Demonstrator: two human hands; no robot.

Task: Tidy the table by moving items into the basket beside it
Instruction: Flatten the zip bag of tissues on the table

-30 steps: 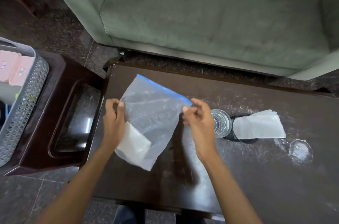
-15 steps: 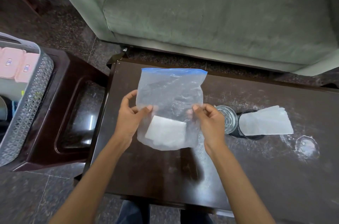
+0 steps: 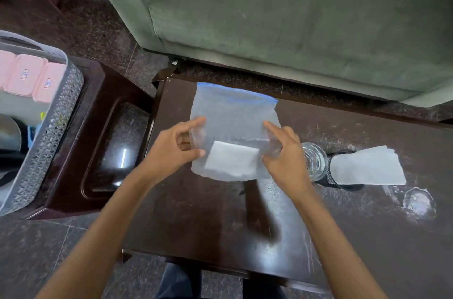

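Observation:
A clear plastic zip bag with a blue top strip is held upright over the dark wooden table. A white folded pad lies in the bag's bottom. My left hand pinches the bag's left edge. My right hand grips its right edge. The grey perforated basket stands at the far left on a low dark stool, with pink lidded boxes inside it.
Right of my right hand stand a clear glass and a black mesh cup with a white paper sheet across it. A clear glass lid lies further right. A green sofa runs behind the table.
The bag has turned from a slanted, sideways hold to upright with the blue strip on top. Both hands have slid lower along its side edges.

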